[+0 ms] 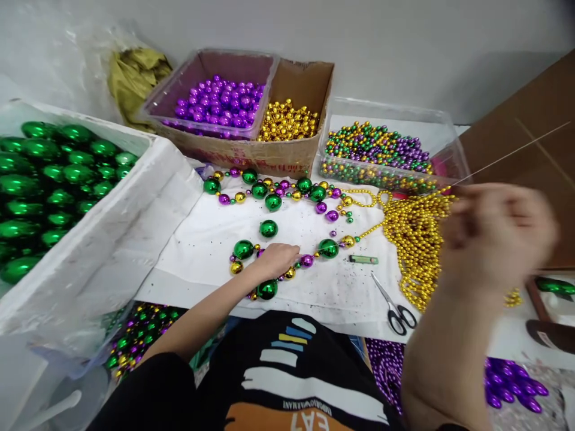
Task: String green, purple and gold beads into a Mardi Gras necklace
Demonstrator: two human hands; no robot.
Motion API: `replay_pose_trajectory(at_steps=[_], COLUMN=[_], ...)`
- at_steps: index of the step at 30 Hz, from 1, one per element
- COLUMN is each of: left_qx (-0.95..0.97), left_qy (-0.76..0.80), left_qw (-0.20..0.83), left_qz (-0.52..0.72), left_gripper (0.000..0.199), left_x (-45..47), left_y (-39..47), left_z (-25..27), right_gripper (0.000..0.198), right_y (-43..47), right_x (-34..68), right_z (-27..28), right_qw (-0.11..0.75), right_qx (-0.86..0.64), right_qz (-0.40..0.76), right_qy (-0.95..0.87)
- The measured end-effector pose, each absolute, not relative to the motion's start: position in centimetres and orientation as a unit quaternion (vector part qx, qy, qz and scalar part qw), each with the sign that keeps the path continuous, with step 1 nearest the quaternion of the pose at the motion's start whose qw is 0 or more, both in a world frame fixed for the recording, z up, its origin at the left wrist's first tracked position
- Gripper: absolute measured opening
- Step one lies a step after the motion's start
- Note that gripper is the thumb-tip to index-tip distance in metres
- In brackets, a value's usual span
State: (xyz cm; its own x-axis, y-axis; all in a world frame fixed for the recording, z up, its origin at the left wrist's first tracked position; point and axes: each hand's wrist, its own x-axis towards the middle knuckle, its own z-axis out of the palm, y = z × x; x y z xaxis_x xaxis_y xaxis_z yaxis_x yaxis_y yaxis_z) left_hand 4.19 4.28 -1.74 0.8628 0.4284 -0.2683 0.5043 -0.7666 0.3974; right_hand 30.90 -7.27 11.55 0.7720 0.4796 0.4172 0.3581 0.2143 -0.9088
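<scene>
The shiny round-bead string (pixel 306 260) mixes green, purple and gold. The pile of small-bead strings (pixel 415 251) is gold. The black cloth shirt (pixel 287 371) has white, blue, yellow and orange patches.

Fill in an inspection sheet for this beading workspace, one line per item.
Surface: white cloth, strewn with dark specks.
Work in hand: lower bead strand of green, purple and gold beads; gold bead strands heaped to its right.
Clutter: scissors, green lighter, single green bead.
Hands: left hand at the lower bead strand; right hand raised, blurred, grip unclear.
Cables: nothing seen; a thin thread slants up at the right.
Surroundings: white foam box of large green beads, cardboard box, clear tub of small mixed beads.
</scene>
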Motion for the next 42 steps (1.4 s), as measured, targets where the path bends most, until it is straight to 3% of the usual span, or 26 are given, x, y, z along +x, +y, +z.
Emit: replay_pose_trajectory(at_steps=[4,8,10,13,18,23,27,30,34,37,42], left_qx=[0.944,0.944,0.942,0.943,0.943,0.921,0.848,0.81,0.807,0.777,0.46], left_qy=[0.263,0.286,0.292,0.291,0.293,0.31,0.497,0.574,0.564,0.558,0.424], left_qw=[0.167,0.126,0.119,0.118,0.134,0.236,0.175,0.123,0.169,0.285,0.724], left_qz=[-0.107,-0.108,-0.115,-0.111,-0.079,-0.009,0.046,-0.009,-0.051,0.058,0.292], left_gripper=[0.031,0.033,0.032,0.029,0.023,0.021,0.04,0.056,0.061,0.054,0.047], left_x=[3.9,2.8,2.2,1.8,1.9,0.1,0.0,1.7,3.5,3.5,4.0], left_y=[3.9,4.3,4.6,4.5,4.0,4.7,6.8,8.2,8.7,8.7,8.8], left_z=[-2.6,-3.1,-3.3,-3.7,-3.6,-0.5,1.4,0.9,-0.6,-1.1,-1.3], right_gripper=[0.02,0.023,0.023,0.02,0.022,0.025,0.028,0.02,0.014,0.019,0.029], right_y=[-3.9,-4.2,-5.4,-7.4,-9.8,-9.8,-7.9,-6.2,-5.5,-6.3,-8.2], right_x=[25.8,23.9,24.1,24.8,26.2,26.4,24.6,23.3,22.3,22.0,20.4], right_z=[3.9,-0.1,-0.2,0.2,-0.5,0.2,4.2,8.2,12.1,12.0,5.9], right_qw=[0.475,0.166,0.085,0.046,0.15,0.41,0.593,0.668,0.707,0.685,0.59], right_qx=[-0.719,-0.79,-0.793,-0.786,-0.796,-0.752,-0.636,-0.547,-0.484,-0.508,-0.575], right_qz=[0.239,0.246,0.231,0.245,0.293,0.35,0.397,0.411,0.41,0.413,0.503], right_qy=[-0.448,-0.537,-0.557,-0.566,-0.508,-0.38,-0.295,-0.293,-0.311,-0.321,-0.262])
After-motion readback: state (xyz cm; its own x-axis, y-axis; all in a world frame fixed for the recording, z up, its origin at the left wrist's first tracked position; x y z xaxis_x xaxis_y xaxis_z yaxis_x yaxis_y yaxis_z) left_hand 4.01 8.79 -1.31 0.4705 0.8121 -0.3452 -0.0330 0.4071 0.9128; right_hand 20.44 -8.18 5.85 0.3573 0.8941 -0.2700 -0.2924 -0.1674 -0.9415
